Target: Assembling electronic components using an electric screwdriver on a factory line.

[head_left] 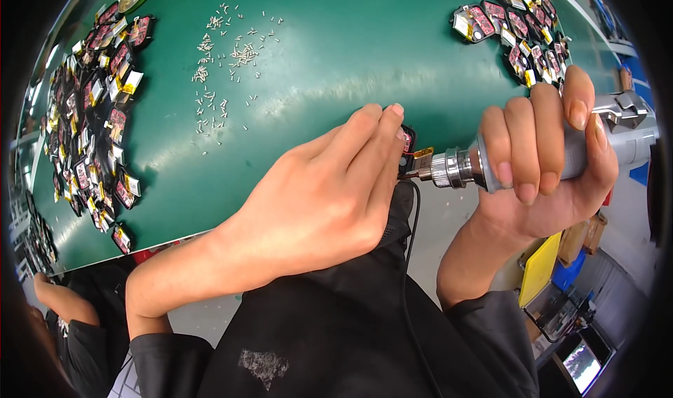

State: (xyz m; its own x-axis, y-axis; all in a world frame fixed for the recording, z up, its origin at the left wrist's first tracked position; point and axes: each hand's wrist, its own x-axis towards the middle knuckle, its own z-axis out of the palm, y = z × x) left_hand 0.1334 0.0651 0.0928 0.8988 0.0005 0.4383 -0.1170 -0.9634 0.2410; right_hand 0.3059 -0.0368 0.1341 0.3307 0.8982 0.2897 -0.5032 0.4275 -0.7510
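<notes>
My right hand (540,152) is wrapped round a grey electric screwdriver (454,168), held nearly level with its tip pointing left. The bit meets, or comes very close to, a small black electronic unit (408,140) with a reddish circuit board and a yellow-taped battery part. My left hand (326,187) closes on that unit at the table's near edge, its fingers pressed together. The back of this hand hides most of the unit, so the exact spot under the bit cannot be made out.
Loose small screws (242,54) lie scattered on the green table (336,54). Piles of similar units (87,131) cover its left side, with more units (519,26) at the far right. A black cable (408,258) hangs before me. A co-worker's arm (66,300) shows at lower left.
</notes>
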